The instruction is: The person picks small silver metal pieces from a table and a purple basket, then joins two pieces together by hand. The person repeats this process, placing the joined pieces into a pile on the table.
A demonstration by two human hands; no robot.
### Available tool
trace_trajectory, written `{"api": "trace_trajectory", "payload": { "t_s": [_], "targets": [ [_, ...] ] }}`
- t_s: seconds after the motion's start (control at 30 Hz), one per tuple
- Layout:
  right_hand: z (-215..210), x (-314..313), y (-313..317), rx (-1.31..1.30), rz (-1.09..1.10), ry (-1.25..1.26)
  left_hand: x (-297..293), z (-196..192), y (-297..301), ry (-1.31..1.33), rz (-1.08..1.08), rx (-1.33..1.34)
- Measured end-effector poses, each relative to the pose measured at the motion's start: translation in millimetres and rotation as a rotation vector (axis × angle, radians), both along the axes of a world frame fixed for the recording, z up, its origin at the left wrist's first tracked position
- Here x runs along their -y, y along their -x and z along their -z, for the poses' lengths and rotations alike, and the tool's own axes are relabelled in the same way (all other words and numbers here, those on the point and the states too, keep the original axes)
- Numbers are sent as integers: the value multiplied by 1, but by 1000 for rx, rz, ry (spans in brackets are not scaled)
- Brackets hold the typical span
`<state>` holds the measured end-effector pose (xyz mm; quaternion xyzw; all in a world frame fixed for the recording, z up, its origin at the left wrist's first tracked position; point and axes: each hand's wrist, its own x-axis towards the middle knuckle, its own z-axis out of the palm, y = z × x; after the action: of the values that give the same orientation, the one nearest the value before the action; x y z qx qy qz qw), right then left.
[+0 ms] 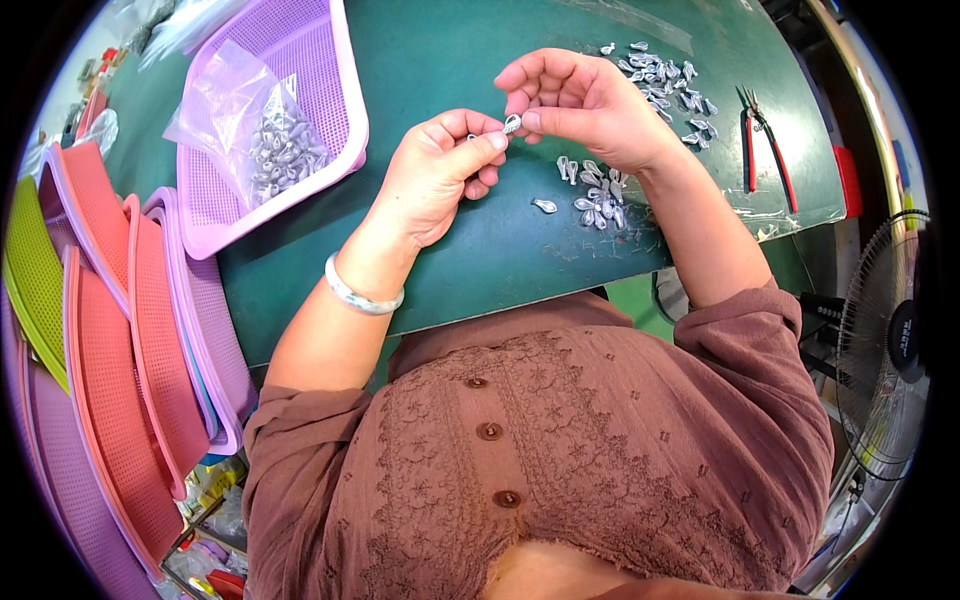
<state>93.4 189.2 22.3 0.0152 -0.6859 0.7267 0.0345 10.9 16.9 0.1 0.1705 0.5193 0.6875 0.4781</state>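
Above the green table, my left hand (440,165) pinches a small grey teardrop-shaped metal piece (512,124) between thumb and forefinger. My right hand (590,108) meets it from the other side, its thumb and fingertip closed at the piece's edge and its other fingers curled. Below my right hand lies a small pile of similar grey pieces (600,195), with a single piece (544,206) apart to its left. Beyond my right wrist spreads a larger scatter of such pieces (660,82). Whether they are finished alike is too small to tell.
At the left stands a lilac perforated basket (355,130) holding a clear plastic bag (222,112) of grey pieces. Red-handled pliers (750,150) lie at the right. Stacked coloured baskets (130,400) rise beside my left arm; a fan (880,345) stands far right.
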Motion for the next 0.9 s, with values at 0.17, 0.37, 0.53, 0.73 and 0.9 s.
{"api": "trace_trajectory", "payload": {
  "t_s": [0.17, 0.37, 0.53, 0.73, 0.9],
  "targets": [
    [0, -1, 0, -13, 7, -5, 0, 0, 0, -14, -18, -43],
    [0, -1, -1, 7, -6, -3, -1, -1, -1, -24, -66, -77],
    [2, -2, 0, -23, -17, -48, -2, -2, -3, -39, -99, -104],
    [1, -1, 0, -11, -30, -39, -2, -2, -3, -46, -112, -120],
    [2, -1, 0, -11, -31, -64, -2, -3, -4, -53, -113, -129]
  ]
}}
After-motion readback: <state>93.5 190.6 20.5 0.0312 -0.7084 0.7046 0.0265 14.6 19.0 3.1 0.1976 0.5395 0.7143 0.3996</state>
